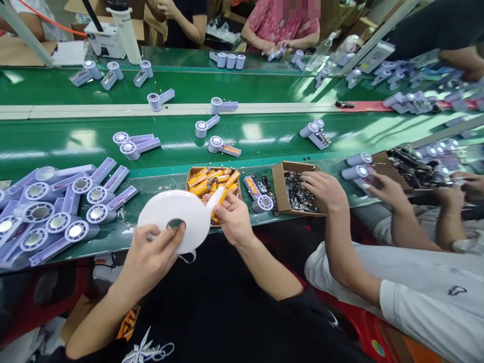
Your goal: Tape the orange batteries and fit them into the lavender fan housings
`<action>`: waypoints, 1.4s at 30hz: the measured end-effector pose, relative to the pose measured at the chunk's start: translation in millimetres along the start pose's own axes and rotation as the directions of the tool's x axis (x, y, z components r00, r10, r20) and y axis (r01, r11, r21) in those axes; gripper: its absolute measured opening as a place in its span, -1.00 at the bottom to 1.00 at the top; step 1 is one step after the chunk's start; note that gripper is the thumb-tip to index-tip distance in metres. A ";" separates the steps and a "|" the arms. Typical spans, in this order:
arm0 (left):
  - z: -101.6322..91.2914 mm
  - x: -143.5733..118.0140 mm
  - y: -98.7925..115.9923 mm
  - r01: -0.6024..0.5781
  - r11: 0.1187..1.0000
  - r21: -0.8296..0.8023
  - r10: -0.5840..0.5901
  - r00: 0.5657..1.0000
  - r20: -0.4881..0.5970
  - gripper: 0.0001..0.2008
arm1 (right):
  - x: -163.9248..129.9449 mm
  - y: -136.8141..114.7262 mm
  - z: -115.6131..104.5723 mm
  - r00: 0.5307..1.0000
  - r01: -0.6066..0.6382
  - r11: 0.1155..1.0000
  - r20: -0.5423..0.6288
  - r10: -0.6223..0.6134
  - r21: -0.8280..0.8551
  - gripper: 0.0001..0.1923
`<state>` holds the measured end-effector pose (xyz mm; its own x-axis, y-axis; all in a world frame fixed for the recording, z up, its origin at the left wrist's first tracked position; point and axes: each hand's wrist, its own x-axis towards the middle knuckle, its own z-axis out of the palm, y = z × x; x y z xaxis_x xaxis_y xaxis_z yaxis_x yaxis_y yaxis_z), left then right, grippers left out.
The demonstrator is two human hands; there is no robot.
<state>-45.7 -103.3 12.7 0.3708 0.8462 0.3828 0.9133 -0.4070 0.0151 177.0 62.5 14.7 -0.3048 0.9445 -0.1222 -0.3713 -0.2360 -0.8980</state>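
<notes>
1. Evidently, the fans (97,212) heaped at far left are hard, glossy lilac plastic: round heads on trough-shaped handles.
2. The left hand (157,254) has its fingers curled on the white roll (189,207), fingertips at the dark core (173,221).
3. The roll is a flat, matte disc held over the near edge of the bench (123,233). It looks light and fairly stiff; core and rim seem its safest holds — its layers might slip sideways.
4. A pale strip (214,198) meets the orange cell (224,195), right of the roll. The strip appears thin and limp; the cell, a smooth cylinder, probably firm and denser, best taken by its sides.
5. More such cells fill a cardboard box (187,182) just behind.
6. The right hand (236,219) pinches the cell, thumb and fingers narrow.
7. Farther right lie one fan (262,202) and a carton (280,189) of small dark parts (297,189) — likely fragile — with a co-worker's hand (325,189) in it.
</notes>
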 end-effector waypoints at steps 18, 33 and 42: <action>179.9 403.0 -160.9 0.283 0.958 0.045 -0.266 0.818 0.510 -0.40 | 92.5 -51.6 -105.3 0.863 0.426 0.862 -0.161 -0.478 -0.277 -0.42; 205.2 373.8 -248.4 0.176 0.976 -0.126 -0.047 0.741 0.670 -0.65 | 286.5 -24.7 -57.5 0.962 0.258 0.492 0.267 -0.054 -0.832 -0.53; 216.1 376.3 -227.3 0.218 0.964 -0.150 -0.090 0.803 0.589 -0.69 | 288.7 -5.5 -43.6 0.926 0.359 -0.318 0.292 0.240 -0.877 -0.47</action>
<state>-77.3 382.0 -46.3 0.3150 0.9189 -0.2375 0.9363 -0.2599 0.2364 129.4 346.4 -34.1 -0.6274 0.7510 -0.2057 0.7781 0.6148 -0.1286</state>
